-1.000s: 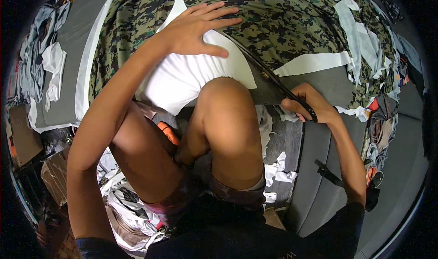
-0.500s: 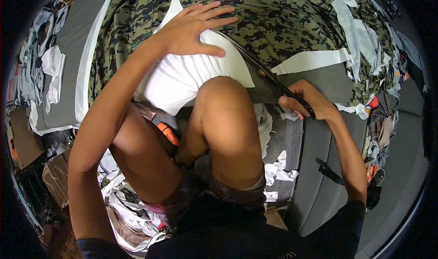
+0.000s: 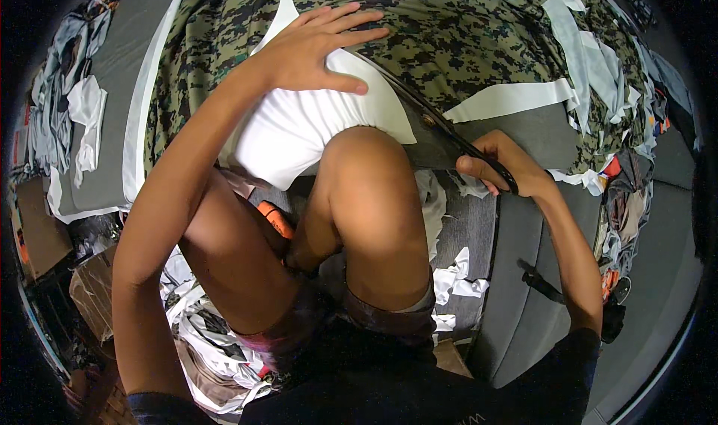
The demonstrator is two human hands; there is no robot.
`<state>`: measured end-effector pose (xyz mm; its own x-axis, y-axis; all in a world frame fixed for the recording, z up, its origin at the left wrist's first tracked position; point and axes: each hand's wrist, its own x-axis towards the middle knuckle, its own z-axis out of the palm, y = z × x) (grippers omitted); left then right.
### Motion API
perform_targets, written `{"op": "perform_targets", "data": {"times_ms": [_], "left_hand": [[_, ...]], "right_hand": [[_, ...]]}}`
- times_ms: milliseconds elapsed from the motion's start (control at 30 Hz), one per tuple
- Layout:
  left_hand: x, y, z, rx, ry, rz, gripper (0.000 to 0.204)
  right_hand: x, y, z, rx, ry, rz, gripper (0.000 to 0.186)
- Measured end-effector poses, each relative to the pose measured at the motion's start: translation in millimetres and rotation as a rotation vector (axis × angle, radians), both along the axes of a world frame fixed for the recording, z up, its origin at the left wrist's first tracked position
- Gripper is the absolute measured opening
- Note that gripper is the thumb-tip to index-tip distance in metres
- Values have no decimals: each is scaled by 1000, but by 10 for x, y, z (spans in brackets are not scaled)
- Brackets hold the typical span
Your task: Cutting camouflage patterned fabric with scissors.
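Scissors point(image 3: 441, 129), long and dark, lay along the right edge of the white pattern piece point(image 3: 299, 129), their blades pointing far and left toward the left hand point(image 3: 318, 51). Compared with the frames a second and half a second earlier, very little had changed: the right hand point(image 3: 502, 163) sat a touch nearer along the cut line, and the blades seemed to have kept the same slant. That pointed to a slow, steady cut along the pattern's edge rather than a fresh start or a finish.

The right hand was closed around the scissor handles, fingers through the loops, at the near right of the camouflage fabric point(image 3: 464, 36). The left hand was spread flat, fingers wide apart and gripping nothing, pressing down on the white pattern piece where it met the camouflage fabric at the far middle of the scene. It had not shifted between the frames, so the pattern looked well pinned.

The fabric covered the far part of the grey tabletop point(image 3: 523, 305). White offcuts point(image 3: 456, 275) lay near the raised knee point(image 3: 370, 170), and a heap of mixed scraps point(image 3: 621, 193) sat at the right edge. Whether the blades stood open or closed could not be told.
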<state>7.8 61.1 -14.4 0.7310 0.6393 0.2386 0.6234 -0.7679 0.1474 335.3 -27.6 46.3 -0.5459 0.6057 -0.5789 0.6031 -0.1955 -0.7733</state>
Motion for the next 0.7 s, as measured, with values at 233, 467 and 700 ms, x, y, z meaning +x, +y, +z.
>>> {"op": "perform_targets", "data": {"times_ms": [233,467,700], "left_hand": [[-3,-4,-6,-3,-1,3,77],[-3,-4,-10,-6,6,10,77],[-9,4,-10,-6,1,4,77]], "right_hand": [[-2,27,24,-29,12,-21,50],[0,60,62,1,-5,-6,51],[24,145,100,8,-39,42,52]]}}
